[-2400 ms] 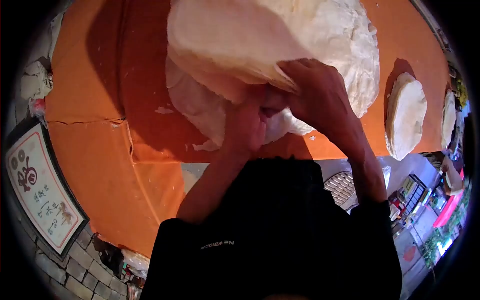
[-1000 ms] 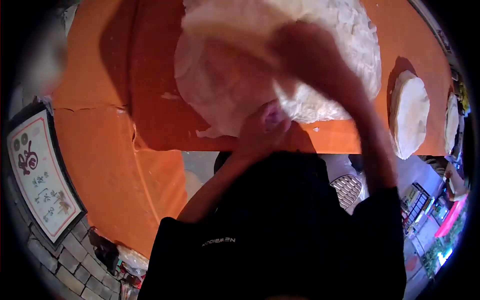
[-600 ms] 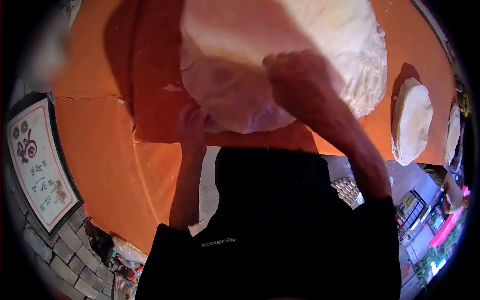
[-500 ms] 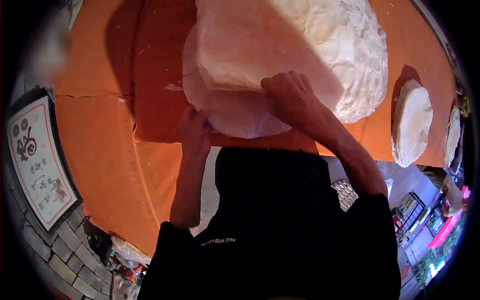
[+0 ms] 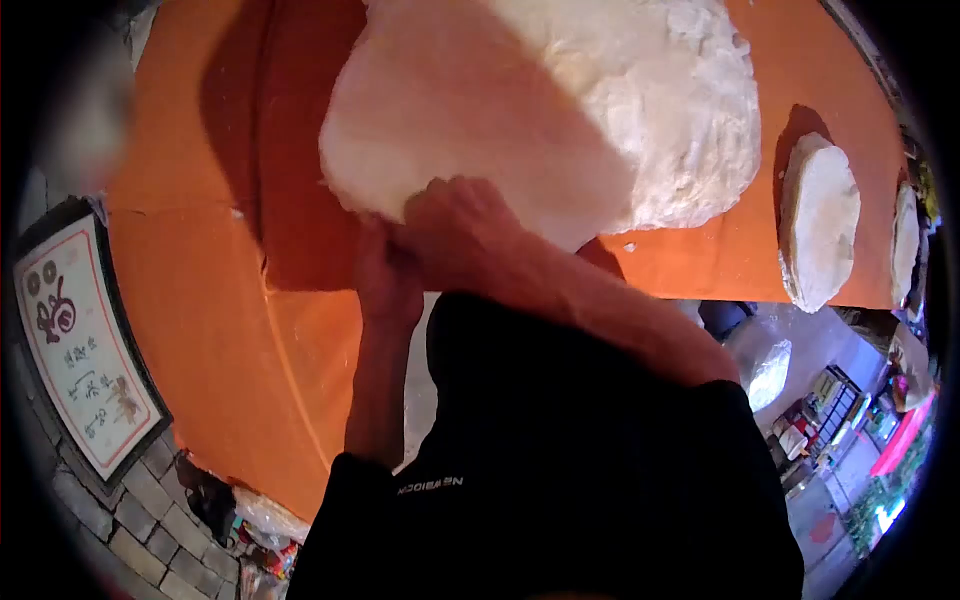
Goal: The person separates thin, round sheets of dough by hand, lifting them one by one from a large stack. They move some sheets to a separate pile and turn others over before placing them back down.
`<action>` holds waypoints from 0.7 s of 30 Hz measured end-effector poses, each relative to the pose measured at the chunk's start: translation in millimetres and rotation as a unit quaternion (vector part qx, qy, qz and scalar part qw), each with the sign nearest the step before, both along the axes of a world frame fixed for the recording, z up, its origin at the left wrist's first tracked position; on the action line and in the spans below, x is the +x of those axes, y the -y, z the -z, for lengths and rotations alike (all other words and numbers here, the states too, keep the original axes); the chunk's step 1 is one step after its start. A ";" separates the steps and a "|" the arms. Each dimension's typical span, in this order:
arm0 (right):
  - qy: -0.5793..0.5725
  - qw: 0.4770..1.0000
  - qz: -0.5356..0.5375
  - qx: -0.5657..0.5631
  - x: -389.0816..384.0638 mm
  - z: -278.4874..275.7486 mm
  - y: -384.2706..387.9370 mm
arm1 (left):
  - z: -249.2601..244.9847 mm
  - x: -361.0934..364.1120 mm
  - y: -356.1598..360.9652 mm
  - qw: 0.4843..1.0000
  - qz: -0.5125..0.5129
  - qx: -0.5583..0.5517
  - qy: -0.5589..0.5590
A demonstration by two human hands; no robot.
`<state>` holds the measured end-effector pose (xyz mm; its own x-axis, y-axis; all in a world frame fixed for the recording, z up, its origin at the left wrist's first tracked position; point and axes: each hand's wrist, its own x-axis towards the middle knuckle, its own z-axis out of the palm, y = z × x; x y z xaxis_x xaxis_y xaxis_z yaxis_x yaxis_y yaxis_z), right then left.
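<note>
A broad, pale slab of dough [image 5: 665, 120] lies on an orange-covered table, its left part in shadow and its right part brightly lit and wrinkled. My right hand [image 5: 462, 225] is closed on the dough's near left edge, its fingers curled in toward the slab. Right beside it, my left hand [image 5: 388, 270] is also closed, meeting the right hand at that edge. What exactly the left fingers pinch is hidden in the dark overlap between the hands.
To the right stand a flat, round pale stack [image 5: 820, 225] and a similar round piece [image 5: 904, 245] near the table's end. The orange cover [image 5: 220, 340] reaches down the left side. A framed sign with writing [image 5: 90, 345] leans over paving at far left.
My right hand has moved left and down, next to my left hand. The dough's upper layer has come with it, covering the lower layer that showed before.
</note>
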<state>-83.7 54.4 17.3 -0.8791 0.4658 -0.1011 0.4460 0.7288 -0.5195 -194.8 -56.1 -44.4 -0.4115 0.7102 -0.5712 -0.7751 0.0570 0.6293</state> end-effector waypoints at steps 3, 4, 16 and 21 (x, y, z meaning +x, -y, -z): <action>-0.050 0.994 0.101 0.007 13.0 6.2 16.3 | -12.0 -4.9 2.4 0.960 0.048 0.162 0.223; -0.090 0.985 0.144 0.038 18.9 6.8 16.7 | -25.2 7.1 -6.9 0.984 0.033 0.119 0.130; -0.309 0.933 -0.099 -0.155 25.0 -140.7 -57.3 | -67.9 -11.7 -58.1 0.979 0.024 0.169 -0.108; -0.318 0.755 0.172 -0.547 117.5 -135.2 -133.2 | -78.2 -28.5 -42.3 0.933 0.057 0.084 -0.346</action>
